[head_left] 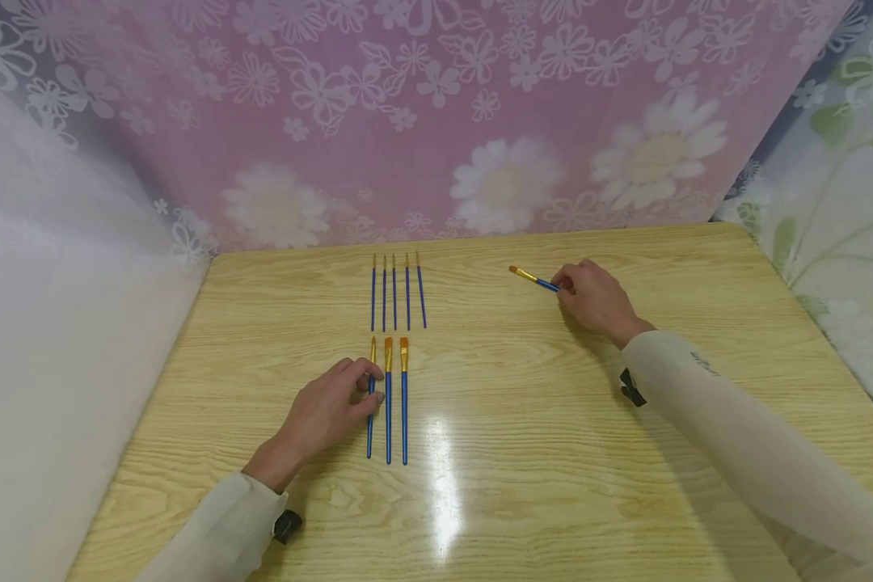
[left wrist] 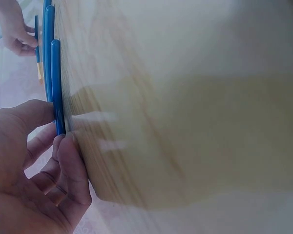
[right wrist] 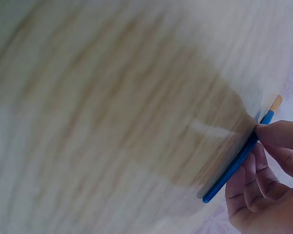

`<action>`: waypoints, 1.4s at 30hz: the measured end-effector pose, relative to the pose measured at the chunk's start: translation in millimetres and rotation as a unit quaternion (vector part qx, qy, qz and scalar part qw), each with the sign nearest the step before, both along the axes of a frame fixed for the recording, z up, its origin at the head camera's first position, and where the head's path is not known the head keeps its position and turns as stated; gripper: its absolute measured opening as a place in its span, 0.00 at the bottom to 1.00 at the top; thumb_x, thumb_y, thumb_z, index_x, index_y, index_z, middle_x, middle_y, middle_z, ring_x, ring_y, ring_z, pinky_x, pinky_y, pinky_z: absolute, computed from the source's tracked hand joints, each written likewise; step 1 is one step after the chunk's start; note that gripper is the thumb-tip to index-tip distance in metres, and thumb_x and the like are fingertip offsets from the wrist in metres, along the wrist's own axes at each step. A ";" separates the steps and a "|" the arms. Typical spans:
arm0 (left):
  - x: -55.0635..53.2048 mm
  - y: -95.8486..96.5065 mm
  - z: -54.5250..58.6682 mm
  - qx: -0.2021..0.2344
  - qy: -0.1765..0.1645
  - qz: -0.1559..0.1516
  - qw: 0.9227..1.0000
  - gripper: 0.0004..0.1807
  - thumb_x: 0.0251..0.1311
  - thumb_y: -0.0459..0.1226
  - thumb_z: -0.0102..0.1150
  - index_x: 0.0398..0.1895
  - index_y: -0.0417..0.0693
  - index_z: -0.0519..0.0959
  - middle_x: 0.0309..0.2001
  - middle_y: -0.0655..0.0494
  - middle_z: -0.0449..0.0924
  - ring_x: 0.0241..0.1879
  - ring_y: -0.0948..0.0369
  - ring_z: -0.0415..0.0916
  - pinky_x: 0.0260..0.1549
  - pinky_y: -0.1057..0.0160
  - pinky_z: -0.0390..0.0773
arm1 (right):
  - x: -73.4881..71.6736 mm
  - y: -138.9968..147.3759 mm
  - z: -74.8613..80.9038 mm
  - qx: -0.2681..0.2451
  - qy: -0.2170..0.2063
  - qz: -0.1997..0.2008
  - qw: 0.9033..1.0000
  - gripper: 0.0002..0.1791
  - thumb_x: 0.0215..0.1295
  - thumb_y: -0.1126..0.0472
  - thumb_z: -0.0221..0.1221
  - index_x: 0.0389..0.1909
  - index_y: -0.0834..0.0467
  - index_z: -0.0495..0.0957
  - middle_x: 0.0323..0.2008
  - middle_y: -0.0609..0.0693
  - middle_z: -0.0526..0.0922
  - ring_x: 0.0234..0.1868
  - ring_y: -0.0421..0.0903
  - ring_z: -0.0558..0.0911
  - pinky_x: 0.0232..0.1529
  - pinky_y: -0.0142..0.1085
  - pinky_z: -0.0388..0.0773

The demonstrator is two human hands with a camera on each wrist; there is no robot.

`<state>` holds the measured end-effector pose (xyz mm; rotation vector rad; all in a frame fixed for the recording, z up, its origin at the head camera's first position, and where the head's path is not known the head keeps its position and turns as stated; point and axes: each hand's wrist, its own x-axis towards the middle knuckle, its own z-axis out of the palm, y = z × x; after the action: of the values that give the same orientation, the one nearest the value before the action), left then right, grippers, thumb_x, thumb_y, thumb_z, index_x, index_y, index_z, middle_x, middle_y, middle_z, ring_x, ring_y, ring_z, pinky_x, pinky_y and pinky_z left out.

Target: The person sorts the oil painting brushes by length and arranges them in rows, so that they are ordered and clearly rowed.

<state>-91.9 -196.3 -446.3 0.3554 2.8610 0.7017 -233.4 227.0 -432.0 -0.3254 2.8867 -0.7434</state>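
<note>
My left hand (head_left: pixel 331 408) pinches the blue handle of a paintbrush (head_left: pixel 369 428) between thumb and finger. That brush is the leftmost of three lying side by side with bristles toward the far edge. Right beside it is a flat paintbrush (head_left: pixel 389 412), then another flat paintbrush (head_left: pixel 404 412). Farther right, my right hand (head_left: pixel 595 299) pinches a shorter-looking flat brush (head_left: pixel 527 276) by its blue handle. Its orange bristles and gold ferrule point left. In the right wrist view, the handle (right wrist: pixel 232 168) lies low along the table surface, with thumb and fingertips at it.
Several thin paintbrushes (head_left: pixel 394 299) with blue handles form a row behind the three larger ones. The wood-grain table (head_left: pixel 524 453) meets a pink floral curtain (head_left: pixel 407 162) at its far edge. Pale cloth (head_left: pixel 58 283) hangs at the left side, and leaf-patterned cloth (head_left: pixel 837 242) at the right.
</note>
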 end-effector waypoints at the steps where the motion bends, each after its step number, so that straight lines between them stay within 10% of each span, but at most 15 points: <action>1: 0.1 0.1 0.0 0.000 0.000 0.000 1.000 0.14 0.75 0.43 0.68 0.59 0.54 0.82 0.44 0.58 0.80 0.34 0.62 0.71 0.32 0.63 0.73 | 0.1 -0.3 -0.1 0.001 0.001 0.001 1.000 0.16 0.81 0.66 0.57 0.63 0.68 0.81 0.55 0.68 0.80 0.54 0.64 0.81 0.56 0.60 0.80; 17: -0.3 0.5 0.3 -0.002 -0.001 -0.001 1.000 0.14 0.75 0.43 0.68 0.59 0.53 0.82 0.43 0.58 0.79 0.33 0.62 0.70 0.30 0.64 0.72 | 8.0 -4.9 4.4 -0.016 -0.016 0.019 1.000 0.15 0.82 0.65 0.54 0.62 0.65 0.80 0.57 0.66 0.85 0.55 0.62 0.85 0.55 0.59 0.81; 42: -0.2 -0.9 -0.8 -0.003 0.001 -0.003 1.000 0.14 0.75 0.43 0.68 0.59 0.53 0.82 0.43 0.59 0.79 0.32 0.63 0.70 0.30 0.64 0.71 | 59.0 -50.1 5.5 -0.096 -0.058 0.145 0.983 0.24 0.74 0.72 0.53 0.68 0.58 0.78 0.49 0.60 0.83 0.37 0.48 0.81 0.37 0.41 0.77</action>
<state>-92.1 -197.2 -447.1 0.3646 2.8628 0.6905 -174.4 176.8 -426.5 -0.6838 2.5857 -0.9505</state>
